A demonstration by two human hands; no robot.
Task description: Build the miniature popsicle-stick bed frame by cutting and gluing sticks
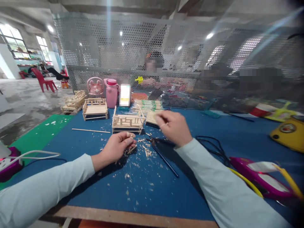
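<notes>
Head view: the desk's (99, 198) wooden front edge crosses the bottom, and behind it a broad stretch of blue top, strewn with chips (147, 152), gives room between the two sleeves. Left of it, a purple power strip (10, 164) sits at the side; to the right, another strip (263, 180) and its yellow cord narrow the space beside the right sleeve. The left hand (117, 146) is over the middle, fingers pinched round a small stick piece (132, 149) whose end pokes out below. Pliers (166, 161) lie slantwise between the hands, jaws toward the far side, handle toward the front edge. The right hand (174, 128) is raised beyond them with fingers bent together; whether they grip anything I cannot tell. Just beyond the left hand stands the nearest model (127, 124), a small wooden seat, with a slatted panel (152, 117) to its right, close to the right hand. A loose stick (91, 130) lies to the left, well in from the green mat (47, 136). Farther back are a second model (95, 110), a pink bottle (111, 95) and a stick bundle (150, 105). Mesh (95, 47) bounds the far side, a person (153, 71) behind it.
</notes>
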